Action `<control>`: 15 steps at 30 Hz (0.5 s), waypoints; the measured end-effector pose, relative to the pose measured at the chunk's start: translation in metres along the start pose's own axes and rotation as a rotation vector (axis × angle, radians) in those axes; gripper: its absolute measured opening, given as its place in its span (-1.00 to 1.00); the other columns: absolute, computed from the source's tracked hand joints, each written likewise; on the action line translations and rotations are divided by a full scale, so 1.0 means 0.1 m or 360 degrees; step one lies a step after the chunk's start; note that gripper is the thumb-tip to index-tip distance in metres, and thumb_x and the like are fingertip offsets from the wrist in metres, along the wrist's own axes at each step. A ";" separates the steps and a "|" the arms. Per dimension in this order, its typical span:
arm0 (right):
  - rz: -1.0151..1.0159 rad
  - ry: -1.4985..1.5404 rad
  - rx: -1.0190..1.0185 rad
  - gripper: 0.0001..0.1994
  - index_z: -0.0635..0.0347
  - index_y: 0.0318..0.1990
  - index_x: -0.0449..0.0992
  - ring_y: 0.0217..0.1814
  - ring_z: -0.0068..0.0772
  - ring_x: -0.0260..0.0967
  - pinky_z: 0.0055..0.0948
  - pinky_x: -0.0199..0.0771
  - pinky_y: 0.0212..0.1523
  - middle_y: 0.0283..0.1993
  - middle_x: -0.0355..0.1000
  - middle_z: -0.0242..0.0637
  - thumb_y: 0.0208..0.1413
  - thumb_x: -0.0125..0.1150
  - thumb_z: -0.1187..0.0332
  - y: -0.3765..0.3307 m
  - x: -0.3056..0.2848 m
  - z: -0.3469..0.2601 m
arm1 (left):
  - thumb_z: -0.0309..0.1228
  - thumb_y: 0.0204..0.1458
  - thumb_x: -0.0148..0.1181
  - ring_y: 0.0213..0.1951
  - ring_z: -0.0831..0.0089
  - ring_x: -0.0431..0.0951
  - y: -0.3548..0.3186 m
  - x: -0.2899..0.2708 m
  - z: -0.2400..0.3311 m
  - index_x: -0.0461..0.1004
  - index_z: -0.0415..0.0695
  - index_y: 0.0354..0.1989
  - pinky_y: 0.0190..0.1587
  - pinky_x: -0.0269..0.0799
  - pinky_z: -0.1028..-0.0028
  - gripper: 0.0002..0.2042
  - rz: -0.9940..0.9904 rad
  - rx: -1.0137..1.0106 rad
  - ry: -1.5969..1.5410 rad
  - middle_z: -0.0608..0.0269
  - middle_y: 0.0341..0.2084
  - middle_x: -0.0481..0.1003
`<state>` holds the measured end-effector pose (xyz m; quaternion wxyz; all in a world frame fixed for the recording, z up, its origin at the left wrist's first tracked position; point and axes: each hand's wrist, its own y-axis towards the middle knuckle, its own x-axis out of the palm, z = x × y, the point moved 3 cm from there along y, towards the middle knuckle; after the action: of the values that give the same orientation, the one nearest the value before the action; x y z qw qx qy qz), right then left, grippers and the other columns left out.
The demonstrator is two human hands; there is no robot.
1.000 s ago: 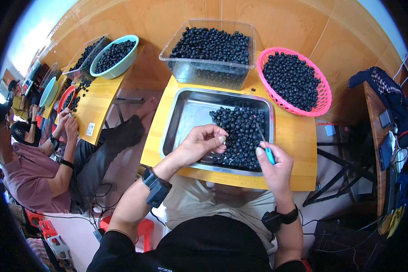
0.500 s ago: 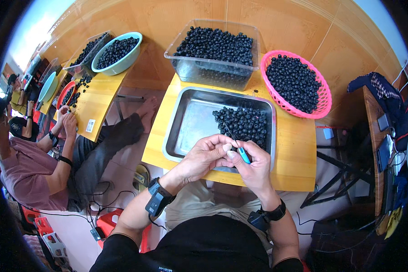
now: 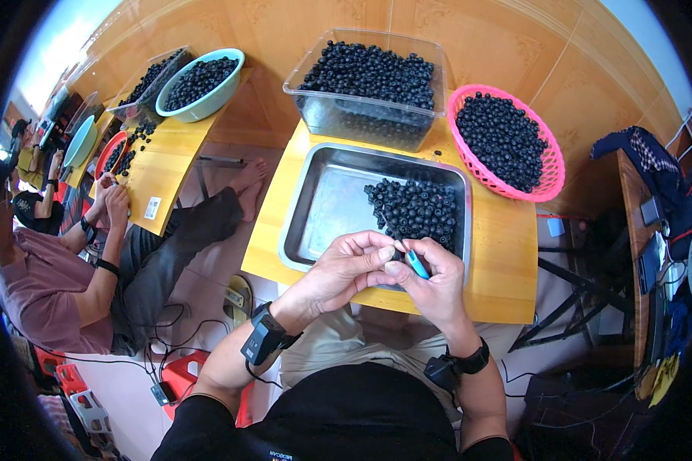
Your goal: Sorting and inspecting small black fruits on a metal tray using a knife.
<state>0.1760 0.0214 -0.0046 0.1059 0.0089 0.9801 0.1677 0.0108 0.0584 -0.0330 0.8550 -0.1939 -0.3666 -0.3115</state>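
My left hand and my right hand meet over the near edge of a steel tray. Between the fingers of the right hand is a slim pick-like tool with a blue handle; its thin shaft points up and left. The left thumb and fingers are pinched at the tool, around what looks like a small dark berry, mostly hidden by the fingertips. Loose dark blueberry-like berries lie heaped in the tray's right half, just beyond my hands.
Behind the tray stands a clear plastic bin of berries. A pink basket of berries sits at the right. On the left, a seated person works at another yellow table with a pale green bowl. Cables cross the floor.
The view has shifted slightly. My hands stay together over the tray's near edge, and the tool's shaft shows less clearly between the fingertips than before.
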 end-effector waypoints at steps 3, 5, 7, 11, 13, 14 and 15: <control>-0.0005 -0.0126 -0.0147 -0.63 0.40 -0.01 0.57 -0.37 -0.44 0.44 -0.46 0.42 -0.35 -0.33 0.50 -0.18 0.16 0.43 0.28 -0.01 -0.01 -0.14 | -0.43 0.28 0.19 -0.15 0.48 0.64 0.00 -0.02 -0.02 0.53 -0.24 -0.04 -0.01 0.67 0.45 -0.82 0.0070 0.0073 -0.0025 0.18 -0.16 0.60; 0.0002 -0.0196 -0.0187 -0.61 0.42 0.03 0.55 -0.36 -0.37 0.47 -0.42 0.44 -0.34 -0.31 0.50 -0.13 0.20 0.39 0.27 -0.04 -0.02 -0.16 | -0.43 0.28 0.19 -0.17 0.49 0.65 -0.01 -0.03 -0.02 0.53 -0.24 -0.05 -0.02 0.67 0.45 -0.84 0.0101 0.0117 -0.0053 0.19 -0.18 0.60; 0.0004 -0.0249 -0.0119 -0.62 0.44 0.04 0.54 -0.34 -0.30 0.50 -0.38 0.46 -0.32 -0.31 0.50 -0.09 0.24 0.33 0.26 -0.08 -0.04 -0.15 | -0.44 0.29 0.18 -0.19 0.50 0.65 -0.02 0.00 0.00 0.53 -0.24 -0.07 -0.03 0.68 0.45 -0.85 0.0121 0.0133 -0.0104 0.20 -0.20 0.61; -0.0022 -0.0311 -0.0128 -0.61 0.45 0.02 0.54 -0.36 -0.28 0.49 -0.38 0.46 -0.34 -0.33 0.48 -0.09 0.26 0.32 0.24 -0.11 -0.05 -0.19 | -0.43 0.29 0.17 -0.15 0.45 0.64 -0.04 -0.04 -0.03 0.51 -0.23 0.00 -0.02 0.66 0.41 -0.81 0.0099 0.0163 -0.0102 0.16 -0.17 0.61; -0.0040 -0.0352 -0.0098 -0.61 0.45 0.01 0.54 -0.38 -0.27 0.48 -0.37 0.45 -0.36 -0.35 0.47 -0.09 0.25 0.33 0.23 -0.13 -0.05 -0.20 | -0.44 0.28 0.17 -0.15 0.45 0.64 -0.06 -0.01 -0.02 0.51 -0.23 0.02 -0.03 0.67 0.40 -0.80 0.0117 0.0190 -0.0133 0.17 -0.17 0.61; -0.0038 -0.0352 -0.0099 -0.61 0.45 0.01 0.54 -0.38 -0.27 0.48 -0.37 0.45 -0.36 -0.35 0.47 -0.09 0.25 0.33 0.23 -0.13 -0.05 -0.21 | -0.44 0.28 0.17 -0.15 0.45 0.64 -0.06 -0.01 -0.03 0.51 -0.23 0.02 -0.03 0.67 0.40 -0.80 0.0116 0.0189 -0.0132 0.17 -0.17 0.61; -0.0032 -0.0361 -0.0116 -0.61 0.45 0.01 0.55 -0.39 -0.28 0.47 -0.36 0.45 -0.37 -0.36 0.46 -0.10 0.25 0.33 0.23 -0.13 -0.05 -0.21 | -0.45 0.28 0.17 -0.16 0.45 0.65 -0.07 -0.02 -0.04 0.51 -0.23 0.02 -0.04 0.68 0.40 -0.80 0.0132 0.0198 -0.0145 0.17 -0.17 0.61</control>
<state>0.1762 0.0020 0.0119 0.2179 0.0142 0.9552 0.2000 0.0074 0.0518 -0.0362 0.8599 -0.1694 -0.4155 -0.2434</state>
